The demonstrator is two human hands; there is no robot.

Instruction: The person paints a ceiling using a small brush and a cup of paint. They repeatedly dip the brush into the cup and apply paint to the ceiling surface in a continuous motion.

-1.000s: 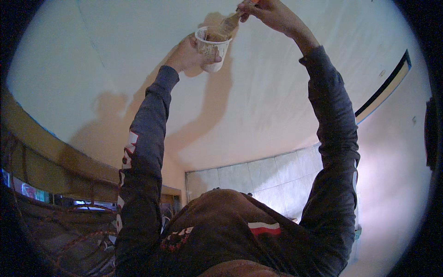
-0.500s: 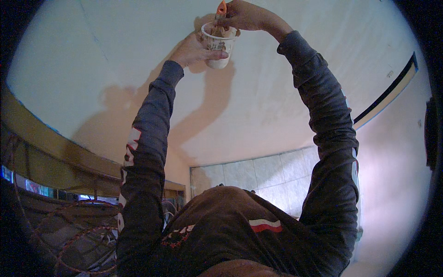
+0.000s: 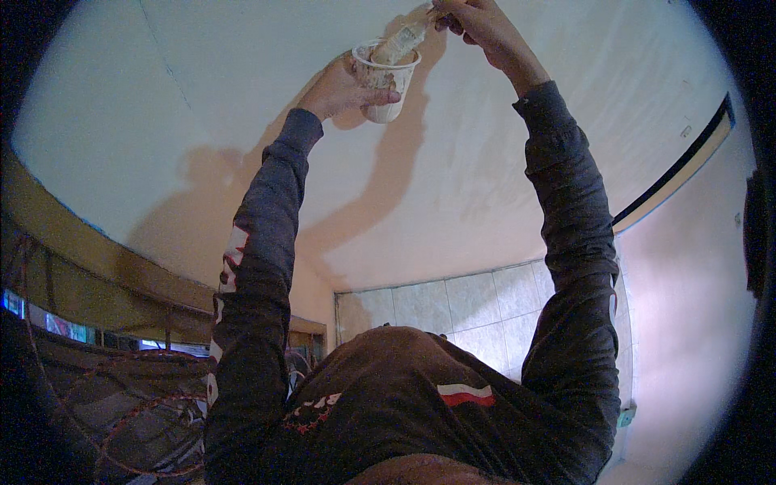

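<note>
Grasping a white plastic cup (image 3: 402, 78), the L hand (image 3: 330, 90) has its thumb across the cup's front, other fingers mostly hidden behind. Cup's up near top ctr. of view, in front of a pale wall (image 3: 501, 186); brownish smears on its side & inside the rim. R hand (image 3: 482, 24), at the top edge, is clenched on a paintbrush (image 3: 402, 42), fingertips pinching its upper end; handle mostly hidden. Brush slants down-left, bristles coated w/ pale stuff, lower end inside the cup's mouth; can't tell if it touches bottom. Both arms raised, dk. sleeves (image 3: 570, 194), shadow (image 3: 380, 206) of arms & cup on wall. Lt. grey tiles (image 3: 469, 303) past the torso; reddish cord (image 3: 153, 408) coiled at lower L, bkgd. there dim.
</note>
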